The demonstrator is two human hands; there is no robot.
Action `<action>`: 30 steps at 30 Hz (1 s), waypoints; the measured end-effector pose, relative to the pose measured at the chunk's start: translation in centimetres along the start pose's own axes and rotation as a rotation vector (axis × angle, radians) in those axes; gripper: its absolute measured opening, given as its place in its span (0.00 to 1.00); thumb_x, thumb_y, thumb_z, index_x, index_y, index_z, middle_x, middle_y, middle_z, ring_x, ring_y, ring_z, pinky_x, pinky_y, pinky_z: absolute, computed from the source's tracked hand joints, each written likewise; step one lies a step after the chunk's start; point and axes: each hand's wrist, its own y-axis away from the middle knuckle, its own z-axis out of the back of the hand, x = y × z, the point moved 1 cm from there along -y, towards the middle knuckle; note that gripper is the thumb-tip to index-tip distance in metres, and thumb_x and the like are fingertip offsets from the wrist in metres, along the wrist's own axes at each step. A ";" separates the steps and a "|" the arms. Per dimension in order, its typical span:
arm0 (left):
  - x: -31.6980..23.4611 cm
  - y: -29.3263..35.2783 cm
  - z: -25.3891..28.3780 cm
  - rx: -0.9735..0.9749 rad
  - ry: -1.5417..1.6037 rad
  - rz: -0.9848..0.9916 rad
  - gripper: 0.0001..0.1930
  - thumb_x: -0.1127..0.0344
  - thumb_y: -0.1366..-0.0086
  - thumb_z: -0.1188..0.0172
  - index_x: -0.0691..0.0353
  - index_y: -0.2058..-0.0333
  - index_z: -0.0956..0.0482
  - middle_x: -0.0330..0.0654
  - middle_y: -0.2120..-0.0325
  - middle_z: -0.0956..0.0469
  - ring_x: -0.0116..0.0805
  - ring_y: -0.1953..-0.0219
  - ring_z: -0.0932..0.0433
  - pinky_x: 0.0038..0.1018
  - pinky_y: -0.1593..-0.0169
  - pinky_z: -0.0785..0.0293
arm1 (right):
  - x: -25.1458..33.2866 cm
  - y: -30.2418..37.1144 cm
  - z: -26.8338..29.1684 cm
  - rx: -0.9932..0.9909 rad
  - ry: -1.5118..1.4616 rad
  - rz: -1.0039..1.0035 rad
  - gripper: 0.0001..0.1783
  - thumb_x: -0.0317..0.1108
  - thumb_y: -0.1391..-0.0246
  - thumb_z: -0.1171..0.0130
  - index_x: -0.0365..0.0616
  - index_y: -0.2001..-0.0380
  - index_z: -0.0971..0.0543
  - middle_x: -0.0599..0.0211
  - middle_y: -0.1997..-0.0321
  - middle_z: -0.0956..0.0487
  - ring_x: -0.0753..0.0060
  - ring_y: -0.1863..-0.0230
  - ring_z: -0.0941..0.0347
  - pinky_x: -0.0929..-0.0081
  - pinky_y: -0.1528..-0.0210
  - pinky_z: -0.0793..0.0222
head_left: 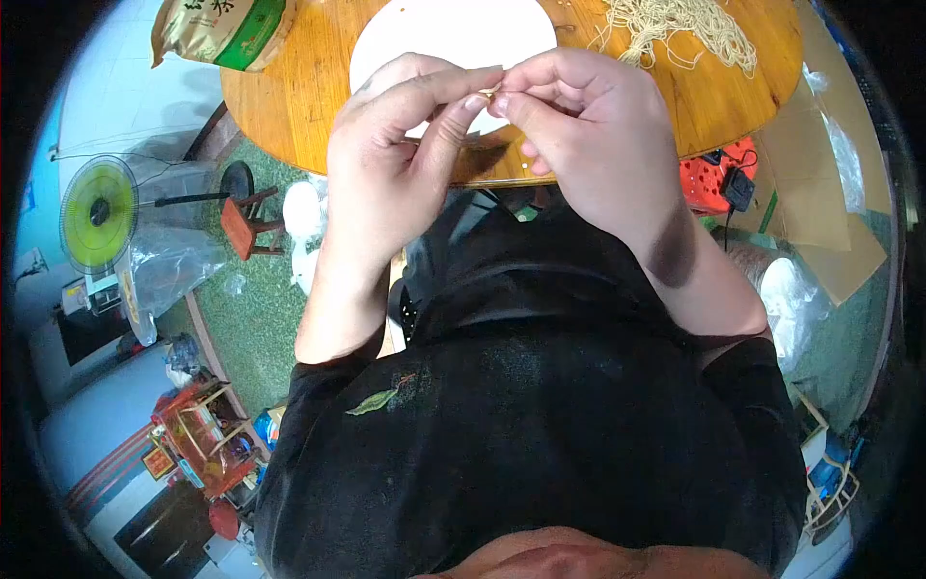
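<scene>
My left hand (pixel 395 145) and my right hand (pixel 608 125) meet over the near part of the wooden table, fingertips almost touching. Thumb and fingers of both hands pinch a small pale yellow piece (pixel 490 93); it is too small to tell its kind, and the fingertips cover part of it. Under and beyond the hands lies a white round sheet or board (pixel 453 34). A loose heap of beige cord (pixel 685 34) is spread on the table to the right of my right hand.
A round wooden table (pixel 289 116) carries a beige and green bag (pixel 217 29) at its left edge. A green fan (pixel 99 210) and a wooden stool (pixel 236 229) stand left. On the right are a red perforated surface (pixel 702 190), a black adapter (pixel 739 188) and cardboard (pixel 801 183).
</scene>
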 end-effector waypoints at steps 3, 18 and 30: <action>0.2 0.4 -0.4 -0.059 -0.081 -0.133 0.24 0.74 0.30 0.28 0.60 0.36 0.16 0.43 0.64 0.13 0.33 0.63 0.14 0.27 0.54 0.17 | -0.2 -0.1 0.0 -0.004 0.020 0.034 0.07 0.33 0.35 0.31 0.40 0.62 0.10 0.58 0.64 0.08 0.65 0.65 0.09 0.69 0.60 0.16; -0.7 0.0 -0.1 0.010 0.158 0.272 0.12 0.68 0.34 0.21 0.64 0.55 0.11 0.36 0.69 0.12 0.23 0.66 0.16 0.24 0.62 0.19 | 0.7 0.0 1.5 0.210 -0.165 -0.136 0.10 0.29 0.28 0.38 0.35 0.52 0.13 0.68 0.62 0.14 0.81 0.64 0.20 0.79 0.62 0.18; -2.3 -0.2 0.2 0.060 -0.030 0.187 0.12 0.71 0.33 0.23 0.66 0.53 0.09 0.37 0.64 0.10 0.22 0.64 0.19 0.23 0.57 0.21 | 1.0 0.4 1.4 0.156 -0.091 -0.081 0.10 0.29 0.29 0.38 0.34 0.53 0.13 0.65 0.62 0.13 0.79 0.65 0.17 0.78 0.65 0.19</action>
